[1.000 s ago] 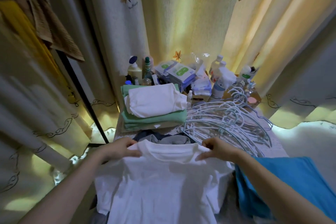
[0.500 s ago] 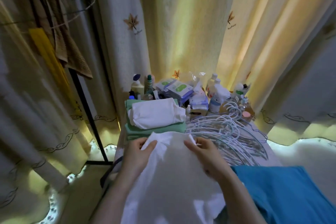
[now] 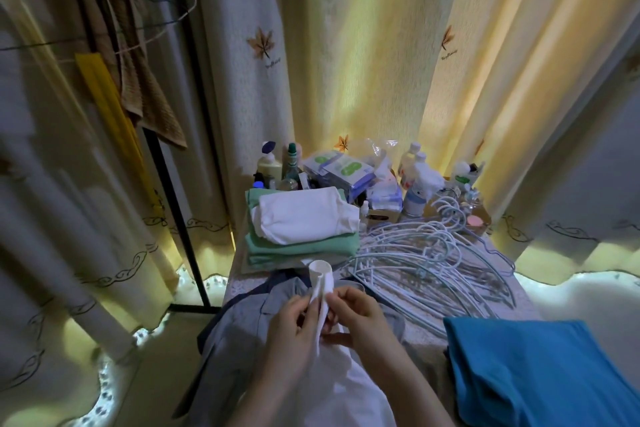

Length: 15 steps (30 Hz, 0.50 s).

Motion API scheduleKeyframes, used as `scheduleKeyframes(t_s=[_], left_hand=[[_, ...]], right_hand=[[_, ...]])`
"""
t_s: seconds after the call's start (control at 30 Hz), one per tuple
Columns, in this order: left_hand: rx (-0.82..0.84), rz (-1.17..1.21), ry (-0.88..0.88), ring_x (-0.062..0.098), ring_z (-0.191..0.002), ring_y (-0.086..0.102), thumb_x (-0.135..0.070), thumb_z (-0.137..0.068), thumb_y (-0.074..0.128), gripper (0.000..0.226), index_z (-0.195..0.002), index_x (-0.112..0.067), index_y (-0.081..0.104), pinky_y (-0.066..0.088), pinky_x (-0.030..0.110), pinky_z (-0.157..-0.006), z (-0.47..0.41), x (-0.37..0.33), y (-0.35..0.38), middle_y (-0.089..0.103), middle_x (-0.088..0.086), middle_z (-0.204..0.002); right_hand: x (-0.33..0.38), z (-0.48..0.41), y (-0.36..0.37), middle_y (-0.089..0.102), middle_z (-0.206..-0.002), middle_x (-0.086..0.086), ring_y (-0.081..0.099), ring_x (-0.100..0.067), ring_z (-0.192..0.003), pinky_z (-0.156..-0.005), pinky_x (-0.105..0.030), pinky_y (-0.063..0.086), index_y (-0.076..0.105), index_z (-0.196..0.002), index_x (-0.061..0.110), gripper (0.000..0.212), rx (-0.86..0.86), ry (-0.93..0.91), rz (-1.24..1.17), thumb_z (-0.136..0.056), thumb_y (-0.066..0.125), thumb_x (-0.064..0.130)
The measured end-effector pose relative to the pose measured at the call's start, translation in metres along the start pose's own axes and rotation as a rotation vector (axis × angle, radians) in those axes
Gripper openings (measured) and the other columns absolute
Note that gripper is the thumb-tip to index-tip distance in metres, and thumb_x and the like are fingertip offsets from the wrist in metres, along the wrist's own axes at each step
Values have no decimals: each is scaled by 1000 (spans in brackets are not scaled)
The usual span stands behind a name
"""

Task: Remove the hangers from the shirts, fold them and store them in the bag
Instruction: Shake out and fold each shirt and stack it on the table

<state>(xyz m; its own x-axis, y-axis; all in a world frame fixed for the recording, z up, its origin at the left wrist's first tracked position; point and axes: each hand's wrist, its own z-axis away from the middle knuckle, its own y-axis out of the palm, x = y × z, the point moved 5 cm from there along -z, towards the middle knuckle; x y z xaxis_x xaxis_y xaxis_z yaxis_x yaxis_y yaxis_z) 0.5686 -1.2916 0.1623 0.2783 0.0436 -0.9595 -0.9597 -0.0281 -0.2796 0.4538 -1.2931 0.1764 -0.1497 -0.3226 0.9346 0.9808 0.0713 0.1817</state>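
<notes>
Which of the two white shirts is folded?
The white shirt lying on the green stack; the other white shirt is bunched, gripped by the left hand and right hand.

No legible wording on curtain or table goods

A cursive script line [image 3: 273, 63] runs beneath a maple-leaf motif [image 3: 261, 43] on the curtain [image 3: 346, 45], and a second script line [image 3: 450, 54] sits under another leaf further right. Both are too small to make out. The wrapped packs [image 3: 341, 170] bear green oval marks and the white container [image 3: 462, 177] has a green label, but the print on them is blurred beyond reading.
</notes>
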Motion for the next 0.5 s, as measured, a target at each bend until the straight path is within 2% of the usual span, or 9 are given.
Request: scheduleKeyframes(t_s=[0.1, 0.2, 0.23, 0.3, 0.37, 0.4, 0.43, 0.5], left_hand=[[19, 52, -7, 0, -69, 64, -26, -97, 49, 25, -82, -24, 68, 46, 11, -60, -1, 3, -2, 68, -5, -74], [100, 109, 24, 0, -75, 65, -25, -94, 55, 15, -87, -26, 68, 47, 11, -63, 0, -2, 0, 67, -3, -80], [140, 113, 43, -2, -78, 65, -20, -92, 58, 12, -89, -27, 67, 46, 9, -64, 1, -5, 1, 66, -6, -82], [212, 91, 77, -3, -85, 62, -8, -91, 58, 24, -97, -30, 65, 44, 7, -69, 0, -8, 1, 64, -14, -88], [262, 27, 88, 2, -96, 58, 0, -89, 52, 36, -105, -30, 64, 44, 13, -79, -2, -8, -3, 59, -16, -96], [292, 0, 79, 7, -104, 56, 1, -89, 49, 38, -110, -28, 63, 45, 20, -87, -2, -8, -5, 59, -13, -103], [322, -5, 76, 10, -109, 55, 0, -90, 48, 41, -112, -30, 64, 44, 27, -95, -2, -11, -7, 59, -7, -108], [382, 21, 116, 6, -107, 56, 0, -91, 46, 49, -104, -43, 66, 43, 23, -96, -2, -24, -13, 61, -6, -105]], right_hand=[[-1, 1, 2, 55, -65, -9, 58, -15, -56, -56, -28, 54, 57, -87, 0, 16, 7, 14, 40, -96, 51, 12], [-2, -1, 1, 57, -69, -12, 60, -15, -57, -57, -32, 57, 58, -90, -3, 18, -5, 27, 91, -98, 48, 10], [-3, -2, -1, 58, -70, -13, 61, -15, -57, -59, -34, 59, 57, -89, -2, 16, -19, 22, 142, -97, 50, 10], [1, -7, -11, 60, -74, -10, 62, -17, -62, -64, -35, 59, 55, -86, 4, 12, -101, -63, 365, -91, 61, 13], [17, -9, -20, 59, -92, -2, 59, -15, -80, -70, -23, 51, 53, -94, 20, 25, -165, -257, 635, -81, 74, 21], [25, -10, -22, 55, -108, 3, 54, -11, -95, -79, -17, 45, 51, -104, 28, 37, -135, -369, 759, -78, 76, 26], [33, -12, -21, 48, -124, 7, 46, -7, -111, -91, -15, 38, 49, -117, 33, 49, -68, -468, 887, -77, 76, 31], [45, -14, -16, 43, -137, 11, 35, -6, -125, -105, -19, 29, 51, -129, 28, 54, 101, -586, 1079, -81, 71, 39]])
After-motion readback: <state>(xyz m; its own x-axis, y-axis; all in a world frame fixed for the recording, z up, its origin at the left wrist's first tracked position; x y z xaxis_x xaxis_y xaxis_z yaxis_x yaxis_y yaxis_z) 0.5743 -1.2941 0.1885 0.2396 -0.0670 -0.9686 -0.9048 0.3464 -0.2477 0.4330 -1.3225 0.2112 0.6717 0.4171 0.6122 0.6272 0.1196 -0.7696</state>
